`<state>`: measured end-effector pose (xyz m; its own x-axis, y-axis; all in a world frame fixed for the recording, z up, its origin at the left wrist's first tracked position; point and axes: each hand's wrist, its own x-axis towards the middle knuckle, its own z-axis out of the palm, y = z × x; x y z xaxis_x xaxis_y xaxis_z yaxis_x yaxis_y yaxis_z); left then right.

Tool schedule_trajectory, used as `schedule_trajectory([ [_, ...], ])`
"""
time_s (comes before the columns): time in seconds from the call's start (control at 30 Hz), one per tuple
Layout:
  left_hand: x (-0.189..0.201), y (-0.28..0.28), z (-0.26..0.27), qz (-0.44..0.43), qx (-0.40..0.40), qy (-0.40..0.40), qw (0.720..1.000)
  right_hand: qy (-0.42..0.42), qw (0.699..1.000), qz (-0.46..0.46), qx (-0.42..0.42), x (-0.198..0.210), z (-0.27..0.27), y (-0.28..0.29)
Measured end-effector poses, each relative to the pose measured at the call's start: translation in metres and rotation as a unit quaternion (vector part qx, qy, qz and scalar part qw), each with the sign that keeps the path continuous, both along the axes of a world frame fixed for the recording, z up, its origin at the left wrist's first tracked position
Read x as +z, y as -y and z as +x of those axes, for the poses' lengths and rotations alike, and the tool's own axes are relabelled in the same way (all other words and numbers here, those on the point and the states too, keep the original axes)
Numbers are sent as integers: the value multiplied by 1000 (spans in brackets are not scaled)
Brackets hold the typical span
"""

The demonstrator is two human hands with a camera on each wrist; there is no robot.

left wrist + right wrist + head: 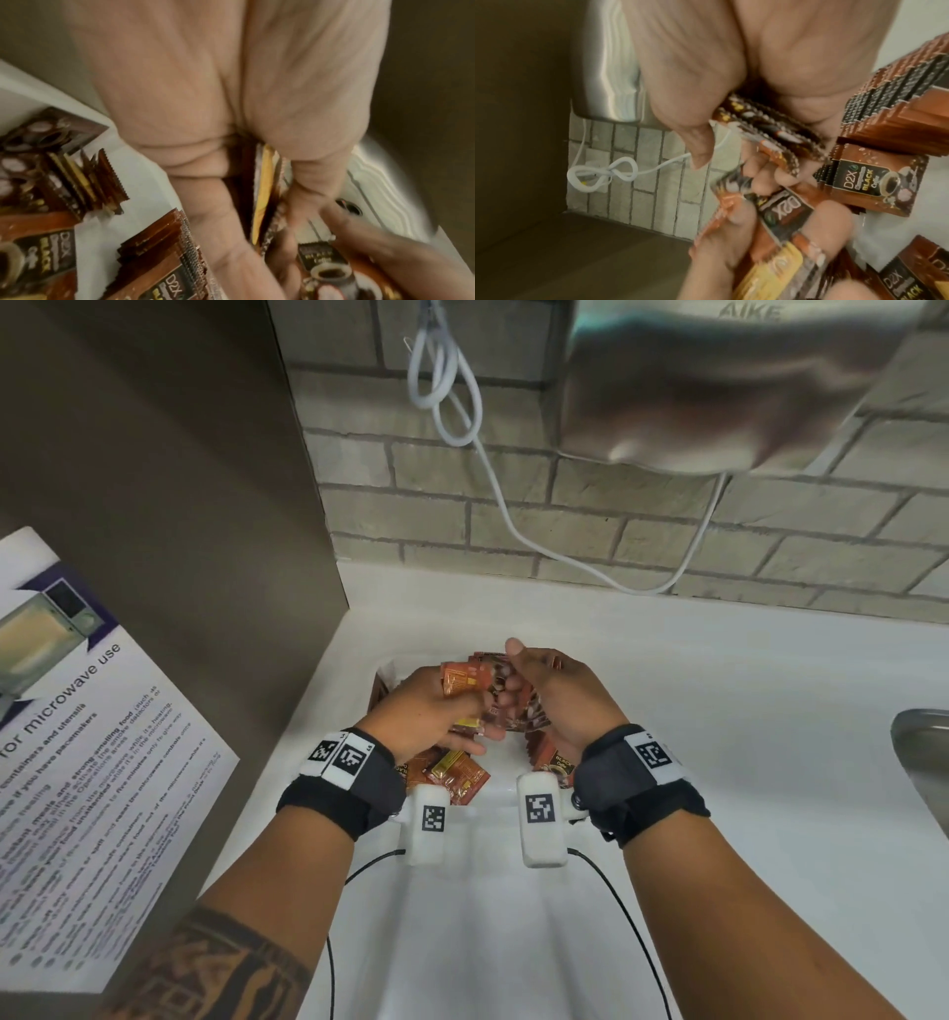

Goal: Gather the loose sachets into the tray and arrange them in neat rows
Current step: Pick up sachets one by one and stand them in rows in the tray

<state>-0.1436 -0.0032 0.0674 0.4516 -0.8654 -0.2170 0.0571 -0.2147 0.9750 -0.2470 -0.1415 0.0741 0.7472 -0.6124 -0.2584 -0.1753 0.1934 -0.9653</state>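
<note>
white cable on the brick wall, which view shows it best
The head view: the white cable hangs looped from the top and runs along the bricks to the steel unit. The right wrist view shows its knotted loop, smaller and sideways. The left wrist view misses it.

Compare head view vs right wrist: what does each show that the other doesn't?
Head only: the microwave-use notice on the left panel, the metal sink edge at far right, both wristbands, and the loose sachets lying under the left wrist.

Right wrist only: readable "D2X Black Coffee" print on a stacked row of sachets, and the right hand pinching a bundle edge-on.

Both: the left hand and right hand gripping sachets together, the brick wall, the white cable and the steel dryer.
</note>
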Motion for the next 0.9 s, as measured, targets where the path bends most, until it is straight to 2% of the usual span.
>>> schedule_trajectory([
  [0.2, 3, -5, 2, -41, 29, -96, 994, 0, 1000, -19, -14, 0, -9, 6],
  [0.33, 4, -4, 0, -51, 25, -105, 993, 26, 999, 18, 15, 0, -6, 0],
  [0.5, 0, -5, 7, -38, 60, -53, 996, 57, 998, -7, 16, 4, -6, 4],
  [0.6, -4, -8, 15, -43, 119, 3, 992, 40, 998, -20, 34, 1, -9, 9],
  [0.67, -5, -7, 20, -58, 148, 32, 987, -1, 997, -30, 75, -1, -12, 7],
  [0.77, -1, -5, 22, -56, 126, 80, 987, -84, 979, -95, 161, -3, -11, 2],
  [0.9, 6, 3, 19, -53, 58, 124, 989, -154, 949, -163, 221, -1, -5, 2],
])
